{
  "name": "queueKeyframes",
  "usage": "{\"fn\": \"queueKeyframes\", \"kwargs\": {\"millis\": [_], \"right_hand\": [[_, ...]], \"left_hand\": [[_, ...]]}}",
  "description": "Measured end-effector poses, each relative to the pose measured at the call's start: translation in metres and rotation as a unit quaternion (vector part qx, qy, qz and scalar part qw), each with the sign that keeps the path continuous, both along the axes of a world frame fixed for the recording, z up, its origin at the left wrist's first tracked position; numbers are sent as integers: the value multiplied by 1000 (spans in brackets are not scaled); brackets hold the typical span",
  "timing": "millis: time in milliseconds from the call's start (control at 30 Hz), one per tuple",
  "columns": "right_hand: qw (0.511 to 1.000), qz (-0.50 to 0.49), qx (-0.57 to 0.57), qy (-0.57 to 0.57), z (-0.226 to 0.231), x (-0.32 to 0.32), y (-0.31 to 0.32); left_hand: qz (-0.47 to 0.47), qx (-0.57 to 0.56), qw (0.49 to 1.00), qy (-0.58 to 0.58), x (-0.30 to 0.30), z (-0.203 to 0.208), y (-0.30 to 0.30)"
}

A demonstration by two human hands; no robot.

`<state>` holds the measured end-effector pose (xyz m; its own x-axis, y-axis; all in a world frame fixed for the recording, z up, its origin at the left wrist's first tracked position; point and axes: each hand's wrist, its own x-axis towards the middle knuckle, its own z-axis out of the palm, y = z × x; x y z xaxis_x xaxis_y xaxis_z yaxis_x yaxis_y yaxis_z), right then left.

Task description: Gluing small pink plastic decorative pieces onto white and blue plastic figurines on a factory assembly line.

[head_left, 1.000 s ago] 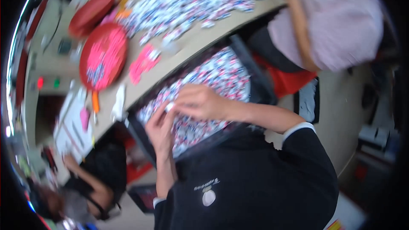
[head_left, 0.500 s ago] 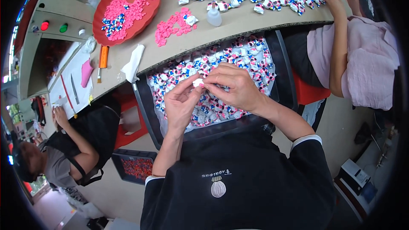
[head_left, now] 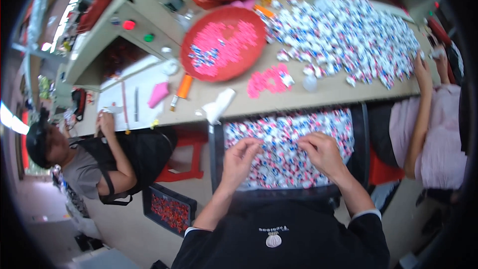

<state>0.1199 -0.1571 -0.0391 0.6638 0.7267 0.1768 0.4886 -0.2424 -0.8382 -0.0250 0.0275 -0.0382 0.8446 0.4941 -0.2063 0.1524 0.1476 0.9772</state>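
Observation:
My left hand (head_left: 240, 163) and my right hand (head_left: 322, 154) hover apart over a black bin (head_left: 214, 154). The bin is lined with white plastic and filled with small white, blue and pink figures (head_left: 284, 167). On my left hand the thumb and fingers meet at the tips; the blur and the figures behind hide whether a piece is between them. My right hand's fingers curl in against its thumb, and what they hold, if anything, cannot be made out. Loose pink pieces (head_left: 264, 83) lie on the table beyond the bin, beside a small translucent bottle (head_left: 309, 83).
A red dish (head_left: 259, 50) holds pink pieces and some blue-white ones. A big heap of figures (head_left: 348, 35) covers the table's far right. An orange-handled brush (head_left: 184, 87) and white cloth (head_left: 219, 105) lie left. Co-workers sit at the left (head_left: 94, 169) and right (head_left: 438, 129).
My hands were together, pinching a small white and pink figure; now they are apart over the bin. The view has swung, so the table and bin sit lower and further right.

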Motion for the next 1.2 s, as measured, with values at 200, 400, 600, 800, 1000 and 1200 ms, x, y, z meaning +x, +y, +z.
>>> {"fn": "queueKeyframes", "kwargs": {"millis": [200, 400, 600, 800, 1000, 1200], "right_hand": [[984, -28, -16, 173, 19, -1, 3], [998, 24, 14, 53, 16, 4, 4], [993, 67, -23, 90, 0, -3, 10], [977, 129, -74, 152, -1, -11, 23], [949, 183, -140, 217, -29, -12, 16], [900, 205, -215, 320, -50, -15, 14]], "left_hand": [[-20, 186, 982, -19, 25, 80, 49], [31, 465, 884, -43, 122, 181, 135], [56, 614, 787, 4, 223, 242, 235], [125, 724, 669, 110, 298, 255, 338], [171, 754, 581, 253, 340, 261, 406], [182, 759, 562, 275, 355, 270, 468]]}}
